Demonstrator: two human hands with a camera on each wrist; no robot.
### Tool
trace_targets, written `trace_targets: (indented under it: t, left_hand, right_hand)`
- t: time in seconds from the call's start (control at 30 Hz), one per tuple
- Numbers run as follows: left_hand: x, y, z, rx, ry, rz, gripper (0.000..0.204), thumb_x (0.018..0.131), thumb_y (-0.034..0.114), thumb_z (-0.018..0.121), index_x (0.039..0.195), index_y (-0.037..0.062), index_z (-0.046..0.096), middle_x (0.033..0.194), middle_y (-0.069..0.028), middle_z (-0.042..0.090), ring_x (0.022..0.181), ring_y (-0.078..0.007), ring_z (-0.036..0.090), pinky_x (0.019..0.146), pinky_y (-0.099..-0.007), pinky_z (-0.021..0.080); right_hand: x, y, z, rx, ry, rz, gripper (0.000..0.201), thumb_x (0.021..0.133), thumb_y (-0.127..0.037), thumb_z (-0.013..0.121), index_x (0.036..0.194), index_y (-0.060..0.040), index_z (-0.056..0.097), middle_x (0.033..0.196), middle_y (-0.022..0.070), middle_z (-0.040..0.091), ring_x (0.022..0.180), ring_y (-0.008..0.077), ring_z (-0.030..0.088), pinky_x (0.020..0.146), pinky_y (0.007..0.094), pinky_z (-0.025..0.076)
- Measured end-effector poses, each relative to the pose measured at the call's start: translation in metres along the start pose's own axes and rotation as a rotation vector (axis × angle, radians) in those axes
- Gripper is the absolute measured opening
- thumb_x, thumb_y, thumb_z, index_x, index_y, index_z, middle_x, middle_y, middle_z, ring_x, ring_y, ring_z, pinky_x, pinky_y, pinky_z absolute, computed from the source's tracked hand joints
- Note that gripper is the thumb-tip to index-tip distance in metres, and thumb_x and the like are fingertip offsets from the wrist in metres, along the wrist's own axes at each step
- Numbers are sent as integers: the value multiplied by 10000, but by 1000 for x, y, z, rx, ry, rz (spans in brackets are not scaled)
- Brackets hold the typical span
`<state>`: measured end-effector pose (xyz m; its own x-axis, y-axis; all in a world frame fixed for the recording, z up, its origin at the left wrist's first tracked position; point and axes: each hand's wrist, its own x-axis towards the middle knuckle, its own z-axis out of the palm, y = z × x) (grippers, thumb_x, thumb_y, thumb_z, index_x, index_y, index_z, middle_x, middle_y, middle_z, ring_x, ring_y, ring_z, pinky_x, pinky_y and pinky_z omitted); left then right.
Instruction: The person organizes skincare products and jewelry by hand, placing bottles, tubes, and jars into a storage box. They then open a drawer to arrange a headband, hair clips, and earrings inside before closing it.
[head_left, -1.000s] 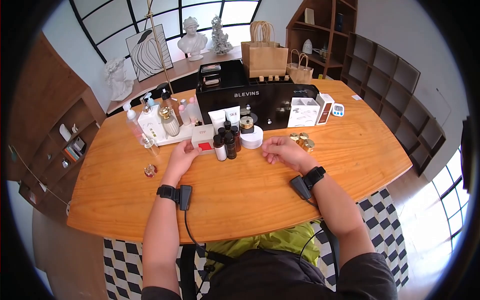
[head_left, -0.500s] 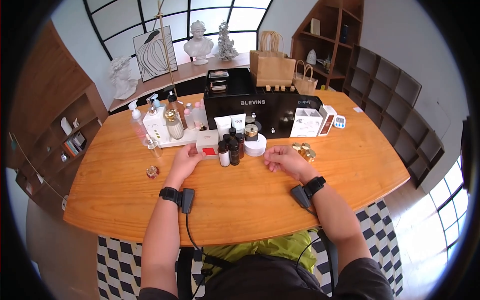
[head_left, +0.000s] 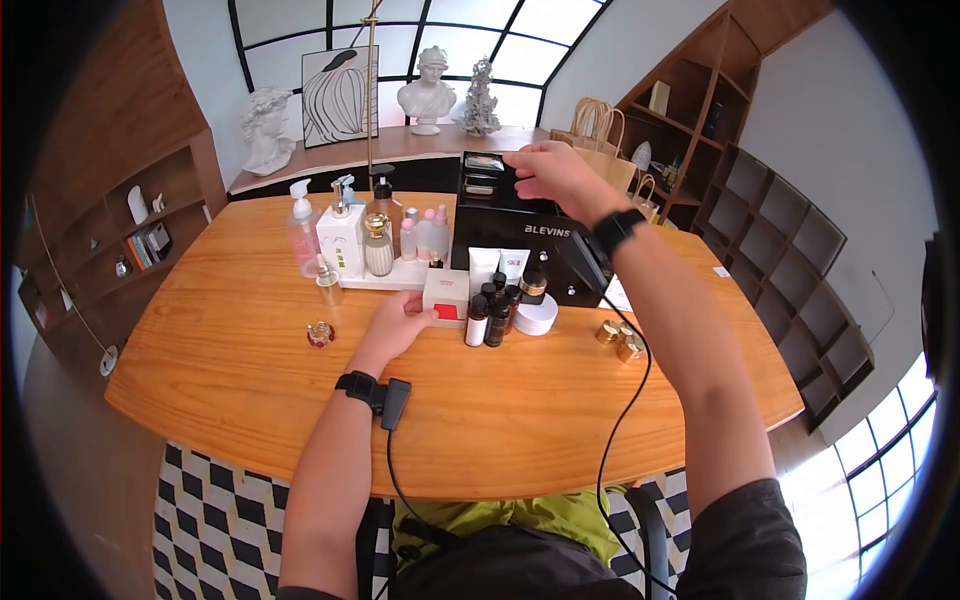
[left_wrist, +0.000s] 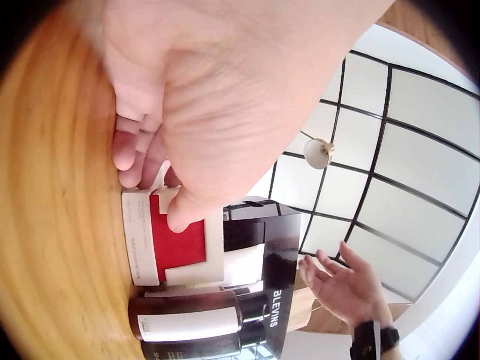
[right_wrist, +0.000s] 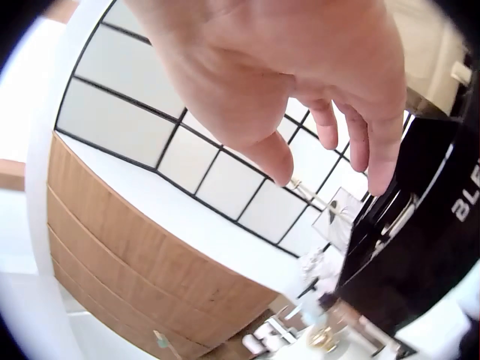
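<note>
My left hand (head_left: 393, 328) rests low on the table and grips the left side of a small cream box (head_left: 446, 287) with a red patch. In the left wrist view the thumb lies on the red patch (left_wrist: 180, 251), the other fingers at the box's side. My right hand (head_left: 562, 178) is raised over a black cosmetics organizer (head_left: 500, 228) lettered BLEVINS. Its fingers are spread and hold nothing, the fingertips near flat compacts (head_left: 482, 186) in the top left compartment. Right of the box stand dark small bottles (head_left: 497, 322).
White tubes (head_left: 484, 263) and a white round jar (head_left: 536, 316) crowd the organizer's front. Gold caps (head_left: 629, 348) lie to the right, a gold-and-red stopper (head_left: 320, 334) to the left. Pump bottles (head_left: 303, 235) and a perfume bottle (head_left: 378, 250) stand at the back left. Paper bags (head_left: 605, 163) are behind.
My right hand has lifted from the table beside the white jar and reached forward over the organizer, its fingers opening out. The left hand stays at the box. The head view has shifted.
</note>
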<state>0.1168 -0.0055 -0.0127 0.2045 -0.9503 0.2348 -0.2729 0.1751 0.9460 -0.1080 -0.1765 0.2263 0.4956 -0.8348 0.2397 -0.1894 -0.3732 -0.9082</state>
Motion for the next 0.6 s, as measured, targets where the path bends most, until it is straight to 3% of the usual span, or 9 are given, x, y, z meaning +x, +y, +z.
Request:
trace_targets:
  t: [0.03,0.13,0.27,0.3,0.37,0.4,0.43,0.5,0.6]
  left_hand:
    - [0,-2,0,9,10,2,448,958,110,761,1358,-56,646,1216,-117,753,1106,-187,703,976,-324,552]
    - [0,2,-1,47,31,-23,470,950,121,768,1365,-60,642,1221,-130,756,1099,-197,714,968,-333,564]
    - [2,-3,-3,23,8,4,495,950,163,774,1375,-54,640,1229,-133,760,1112,-201,718,962,-336,570]
    - [2,-5,-2,14,8,1,495,950,163,774,1375,-54,640,1229,-133,760,1112,-201,718,962,-336,570]
    - [2,-5,-2,19,17,18,502,944,170,776,1373,-52,642,1225,-139,763,1111,-213,722,959,-343,572]
    - [2,-4,-3,14,19,15,502,944,170,776,1373,-52,642,1225,-139,763,1111,-213,722,959,-343,572]
    - [2,-3,-3,17,17,-7,489,951,150,770,1374,-55,636,1225,-144,755,1120,-216,714,968,-342,567]
    - [1,-3,-2,15,15,-35,476,958,129,764,1376,-57,631,1225,-148,747,1130,-219,705,977,-341,563]
    - [0,0,-3,42,25,-30,481,957,136,763,1380,-54,632,1231,-152,748,1139,-224,702,979,-348,562]
  right_hand:
    - [17,-3,3,-5,-2,-3,483,935,-316,822,1176,76,674,1054,153,675,831,217,694,731,334,627]
    - [62,-4,16,-422,-60,175,749,908,-394,833,1432,69,561,1347,236,638,1020,318,702,831,394,626]
    - [87,0,41,-686,-109,113,864,867,-377,840,1559,-14,471,1397,176,641,1104,305,711,779,408,641]
    - [97,6,46,-694,-114,117,864,867,-377,840,1559,-14,471,1397,176,641,1104,305,711,779,408,641]
    - [110,10,56,-1066,-135,0,818,846,-385,842,1504,-12,532,1356,177,671,1062,310,731,713,396,645]
    - [114,7,60,-1093,-189,38,773,822,-389,846,1400,57,592,1302,227,694,1008,330,742,650,412,641]
    - [117,5,63,-1096,-194,39,773,822,-389,846,1400,57,592,1302,227,694,1008,330,742,650,412,641]
    - [119,3,68,-1195,-206,96,680,796,-490,843,1248,12,759,1478,226,623,1386,464,547,1150,539,447]
    - [140,19,72,-1223,-111,49,719,799,-473,841,1347,-24,714,1480,214,626,1430,476,498,1155,544,461]
